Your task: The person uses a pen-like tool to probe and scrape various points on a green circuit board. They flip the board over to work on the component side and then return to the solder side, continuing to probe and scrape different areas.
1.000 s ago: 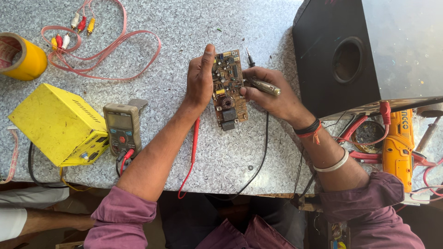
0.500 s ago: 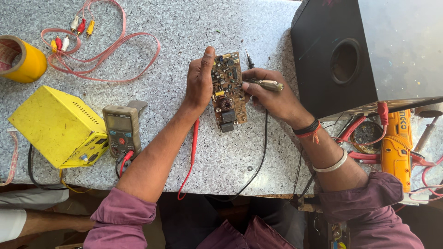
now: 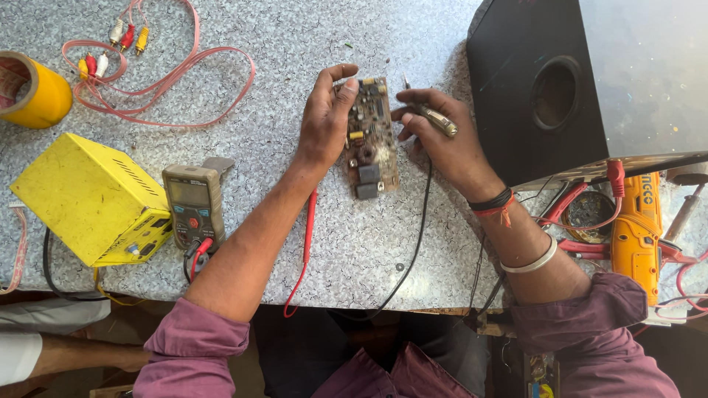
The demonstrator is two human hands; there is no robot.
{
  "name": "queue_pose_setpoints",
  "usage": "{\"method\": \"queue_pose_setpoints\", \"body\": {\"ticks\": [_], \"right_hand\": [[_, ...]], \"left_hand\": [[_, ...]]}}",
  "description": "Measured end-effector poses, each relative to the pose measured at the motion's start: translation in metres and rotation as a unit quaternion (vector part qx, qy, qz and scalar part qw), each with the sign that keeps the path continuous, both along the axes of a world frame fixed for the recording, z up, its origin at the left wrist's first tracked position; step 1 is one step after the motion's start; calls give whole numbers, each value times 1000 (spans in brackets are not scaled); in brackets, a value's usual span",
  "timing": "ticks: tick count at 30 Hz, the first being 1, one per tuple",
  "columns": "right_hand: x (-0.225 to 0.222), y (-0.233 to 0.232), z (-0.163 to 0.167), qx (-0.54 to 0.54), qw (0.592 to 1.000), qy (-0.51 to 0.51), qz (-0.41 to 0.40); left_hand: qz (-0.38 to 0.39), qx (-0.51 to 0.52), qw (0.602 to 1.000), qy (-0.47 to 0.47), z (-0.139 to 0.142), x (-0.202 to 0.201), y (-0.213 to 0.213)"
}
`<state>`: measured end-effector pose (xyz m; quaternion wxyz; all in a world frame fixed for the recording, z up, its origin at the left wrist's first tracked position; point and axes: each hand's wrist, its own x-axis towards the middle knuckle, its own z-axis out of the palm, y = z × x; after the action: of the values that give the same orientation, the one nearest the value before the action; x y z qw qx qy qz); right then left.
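Observation:
A brown circuit board (image 3: 370, 140) with small components lies on the speckled grey table (image 3: 280, 44). My left hand (image 3: 324, 118) grips its left edge, thumb on top. My right hand (image 3: 442, 140) is to the right of the board and holds a slim metal-tipped probe (image 3: 431, 118), its tip pointing toward the board's upper right corner. A red lead (image 3: 306, 243) and a black lead (image 3: 413, 243) run from under my hands off the table's front edge.
A multimeter (image 3: 193, 203) sits next to a yellow metal box (image 3: 88, 199) at left. A yellow tape roll (image 3: 33, 88) and pink cable with plugs (image 3: 147, 81) lie at back left. A black speaker cabinet (image 3: 582, 81) stands at right, with a yellow drill (image 3: 638, 228) and red cables below it.
My right hand has turned the probe slightly and shifted it a little up beside the board. The left hand still holds the board in place.

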<state>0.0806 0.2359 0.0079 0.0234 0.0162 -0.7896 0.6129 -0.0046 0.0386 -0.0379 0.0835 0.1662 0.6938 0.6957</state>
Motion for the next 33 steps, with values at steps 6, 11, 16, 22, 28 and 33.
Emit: {"method": "queue_pose_setpoints", "body": {"ticks": [6, 11, 16, 22, 28, 33], "right_hand": [[-4, 6, -9, 8, 996, 68, -62], [-2, 6, -14, -85, 995, 24, -50], [-1, 3, -6, 15, 995, 93, -41], [1, -2, 3, 47, 993, 91, 55], [6, -11, 7, 47, 971, 127, 198], [6, -18, 10, 115, 965, 100, 216]], "left_hand": [[11, -70, 997, 28, 0, -1, -1], [1, -165, 983, 83, 0, 2, -2], [-36, -146, 983, 107, 5, 4, -2], [-30, -128, 989, 72, 13, 0, -6], [62, -192, 965, 168, 16, 0, -11], [90, -187, 959, 192, 17, 1, -12]]}}
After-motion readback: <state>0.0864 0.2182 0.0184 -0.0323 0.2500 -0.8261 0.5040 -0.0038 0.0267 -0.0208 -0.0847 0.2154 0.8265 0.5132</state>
